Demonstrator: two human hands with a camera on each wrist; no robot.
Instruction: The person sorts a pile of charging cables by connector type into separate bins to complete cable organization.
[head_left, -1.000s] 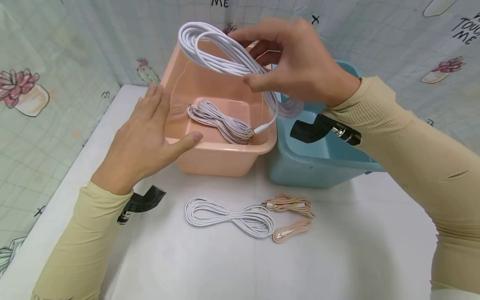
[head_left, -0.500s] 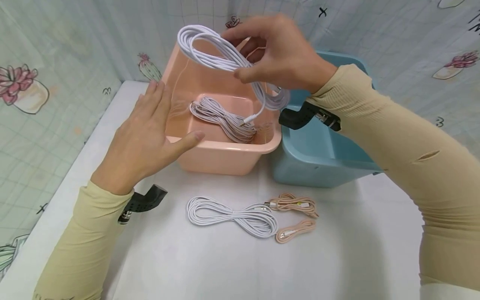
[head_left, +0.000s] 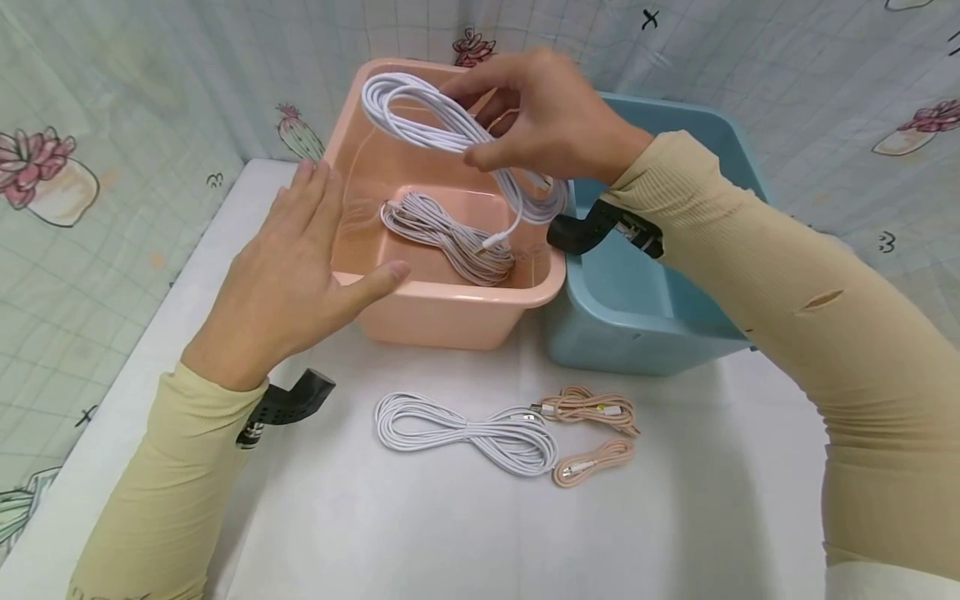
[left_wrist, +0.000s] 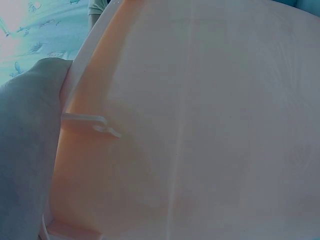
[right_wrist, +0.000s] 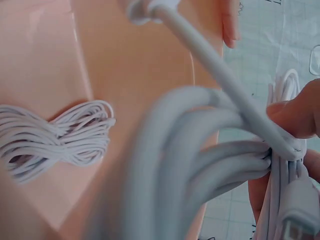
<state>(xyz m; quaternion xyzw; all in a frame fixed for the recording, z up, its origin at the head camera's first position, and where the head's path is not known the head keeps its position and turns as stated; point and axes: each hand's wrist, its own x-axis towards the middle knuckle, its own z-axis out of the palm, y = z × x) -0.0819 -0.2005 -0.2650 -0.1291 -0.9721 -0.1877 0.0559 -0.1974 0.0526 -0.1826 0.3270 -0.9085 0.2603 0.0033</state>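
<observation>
My right hand grips a coiled white cable by its middle, above the peach bin. One end of that cable, with a white plug, hangs down inside the bin. In the right wrist view the thumb presses on the cable's loops. On the bin's floor lies another bundled white cable, also seen in the right wrist view. My left hand rests with straight fingers on the bin's left rim, its thumb across the front rim.
A blue bin stands right beside the peach one. In front, a white coiled cable and two small peach cables, one thicker and one thinner, lie on the white table. Patterned cloth hangs behind and at left.
My right hand has shifted left with the white cable and come slightly lower over the peach bin. The left hand has stayed on the rim.
</observation>
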